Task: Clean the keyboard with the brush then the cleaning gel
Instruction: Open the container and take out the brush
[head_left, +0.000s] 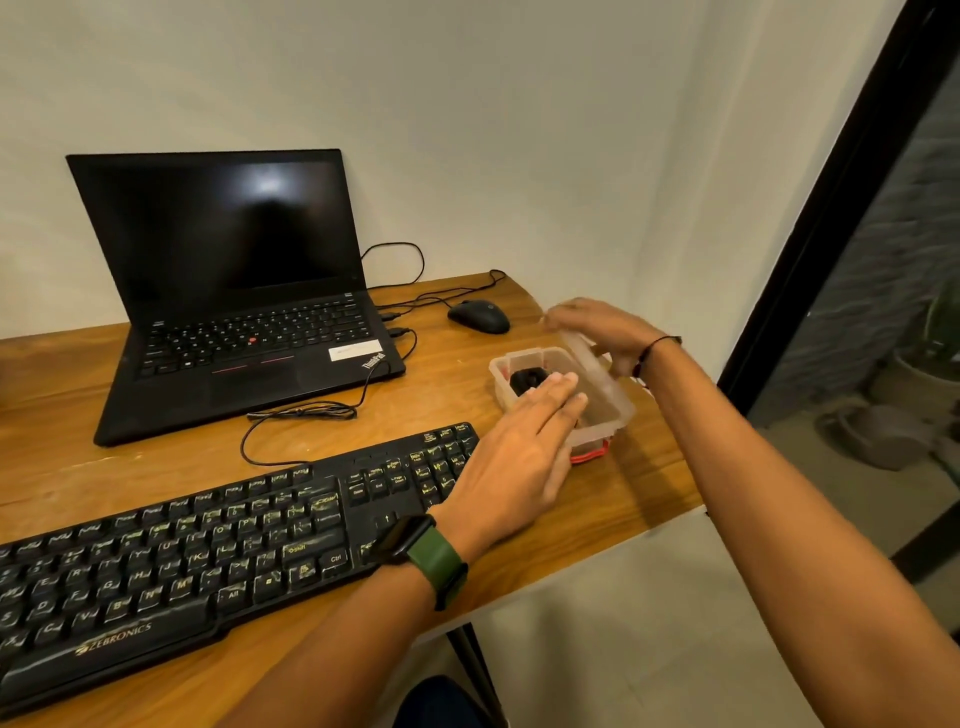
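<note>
A black Zebronics keyboard (208, 540) lies along the front of the wooden table. To its right stands a small clear plastic box (608, 410) with a red clip, and a dark lump (527, 381) sits inside it. My right hand (602, 327) holds the box's clear lid (589, 364), tilted up over the far side. My left hand (524, 457), with a green-strapped watch on its wrist, reaches flat-fingered over the box's open top, fingertips near the dark lump. No brush is in view.
An open black laptop (234, 291) sits at the back left with cables trailing to the right. A black mouse (480, 316) lies behind the box. The table's right edge (675, 457) is close to the box; a dark glass door frame stands further right.
</note>
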